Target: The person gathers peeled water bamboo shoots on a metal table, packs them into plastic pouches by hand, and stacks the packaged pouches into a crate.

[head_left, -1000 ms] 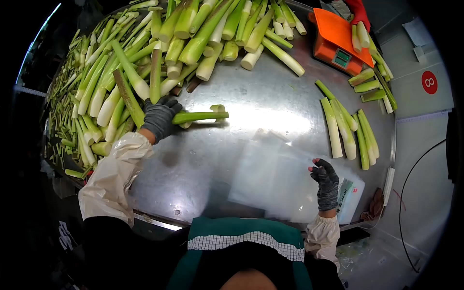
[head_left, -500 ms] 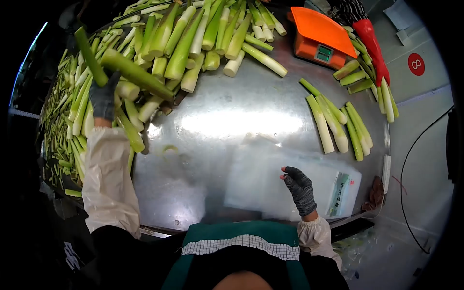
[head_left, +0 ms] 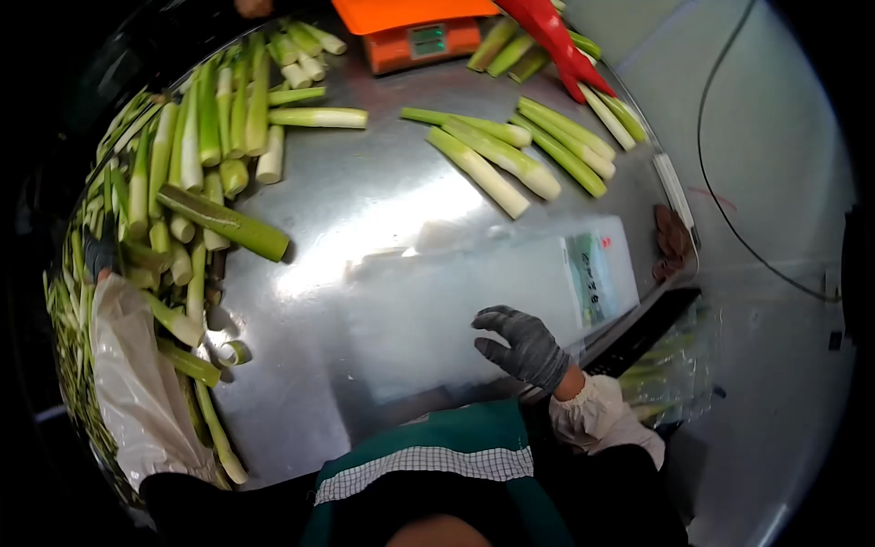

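Observation:
My left hand [head_left: 99,257], in a dark glove, reaches into the pile of green-and-white vegetable stalks [head_left: 210,118] at the left. Its fingers are mostly hidden, so any grip cannot be made out. One thick, darker green stalk [head_left: 228,223] lies slantwise across the others, right of this hand. My right hand [head_left: 524,346], in a grey fingertip-less glove, hovers palm down with thumb and fingers apart, holding nothing. Below it are flat, pale plastic bags [head_left: 428,301] with a printed green label [head_left: 585,278]. Beyond them several trimmed stalks [head_left: 492,169] lie in a loose group.
An orange scale [head_left: 424,47] stands at the table's far side. Another person's red-gloved hand [head_left: 579,73] touches stalks at the far right. A brown crumpled thing [head_left: 672,242] lies by the right edge. A cut ring [head_left: 233,353] rests near the pile.
The view has turned right. My left hand has come down from above the pile into it; the dark stalk beside it now lies on the pile. My right hand's fingers have spread.

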{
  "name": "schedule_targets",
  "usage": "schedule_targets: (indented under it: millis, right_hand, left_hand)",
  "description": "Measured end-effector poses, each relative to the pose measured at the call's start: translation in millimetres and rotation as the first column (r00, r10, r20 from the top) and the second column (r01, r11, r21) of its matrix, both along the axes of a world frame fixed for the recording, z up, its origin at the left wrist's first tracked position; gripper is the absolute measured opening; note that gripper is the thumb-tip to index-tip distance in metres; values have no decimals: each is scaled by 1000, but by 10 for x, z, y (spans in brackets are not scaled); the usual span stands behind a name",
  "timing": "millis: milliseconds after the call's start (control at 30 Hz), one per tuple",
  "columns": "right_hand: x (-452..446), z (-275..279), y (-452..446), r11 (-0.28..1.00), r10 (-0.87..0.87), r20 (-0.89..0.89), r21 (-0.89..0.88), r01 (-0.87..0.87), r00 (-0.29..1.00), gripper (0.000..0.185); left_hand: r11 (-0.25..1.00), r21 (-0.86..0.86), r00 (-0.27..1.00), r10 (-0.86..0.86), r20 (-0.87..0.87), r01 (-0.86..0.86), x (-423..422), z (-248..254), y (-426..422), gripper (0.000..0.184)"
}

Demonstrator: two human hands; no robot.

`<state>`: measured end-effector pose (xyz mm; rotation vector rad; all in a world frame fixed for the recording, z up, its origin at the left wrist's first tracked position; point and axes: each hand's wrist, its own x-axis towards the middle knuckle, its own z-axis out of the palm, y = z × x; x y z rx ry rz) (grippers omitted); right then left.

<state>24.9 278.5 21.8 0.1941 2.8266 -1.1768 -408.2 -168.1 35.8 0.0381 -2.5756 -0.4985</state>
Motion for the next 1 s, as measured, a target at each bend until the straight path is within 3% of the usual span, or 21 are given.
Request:
schedule_targets:
  millis: [33,67,100,133,167,467,833,1000]
  right_hand:
    - [-84,234,-25,999,-44,4,-6,44,999,24]
    - [-134,469,-39,963,186,268,140,-229,945,22]
    - [-183,703,-50,822,399,491,182,-539,774,21]
    - [-177,830,-51,737,493,536,161,-657,685,21]
    - [-103,948,-77,711,527,507,176,-680,682,21]
    - [622,1437,155,741,515,368,263,-618,774,21]
    - [1189,1662,321,787,412,325,343,-512,851,23]
    - [1330,1834,474,817,347,290,374,-439,892,25]
  left_hand:
    - [998,16,997,-53,-53,54,147,39,94,65]
    - [994,28,990,-102,-97,106,303,77,211,64]
    - [986,44,979,-153,-133,160,468,115,340,63]
    - [974,62,965,-205,-163,217,676,150,479,62]
    - [962,76,952,-246,-181,263,875,171,609,61]
    - [851,164,859,-461,-222,499,2195,295,1433,54]
    - [808,181,823,-519,-229,560,2619,465,1688,47]
    - [734,242,773,-594,-224,634,2860,477,2107,44]
